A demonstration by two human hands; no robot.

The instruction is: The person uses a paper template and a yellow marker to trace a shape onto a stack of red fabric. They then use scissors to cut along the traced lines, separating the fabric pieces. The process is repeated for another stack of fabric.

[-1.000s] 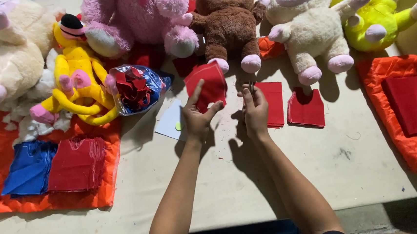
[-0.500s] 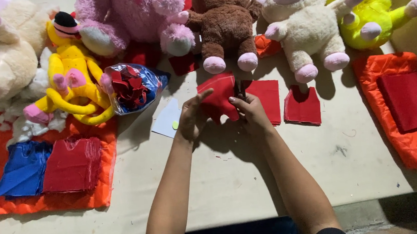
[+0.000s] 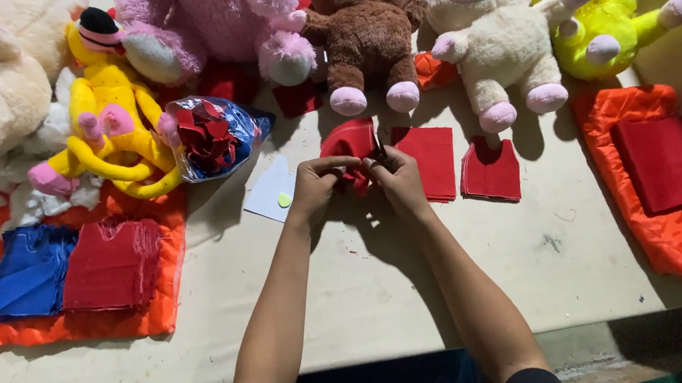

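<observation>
The red fabric piece (image 3: 351,147) sits at the middle of the table (image 3: 380,293), pinched between both hands and bunched up just beyond the fingertips. The left hand (image 3: 314,187) is closed on its near edge, thumb and fingers curled tight around the cloth. The right hand (image 3: 396,181) is likewise closed, fingertips meeting the left's; something thin and dark shows between them, too small to tell what it is.

Going by size: beyond the hands a row of plush toys lines the far edge, with a brown plush (image 3: 366,38) straight ahead, a pink plush (image 3: 210,29) off to the left, and a cream plush (image 3: 499,52) to the right. Far right of the right hand lies an orange quilted sheet (image 3: 647,218) bearing a red folded cloth (image 3: 667,162). Far left of the left hand are stacks of red cut pieces (image 3: 112,263) and blue cut pieces (image 3: 30,269). Just right of the right hand lie two flat red pieces (image 3: 432,159), and left of the left hand a clear bag of red bows (image 3: 211,136).

To work the cloth well, I judge both pinches should stay close together so the fold holds, with the fabric lifted slightly off the table to keep it from dragging.
</observation>
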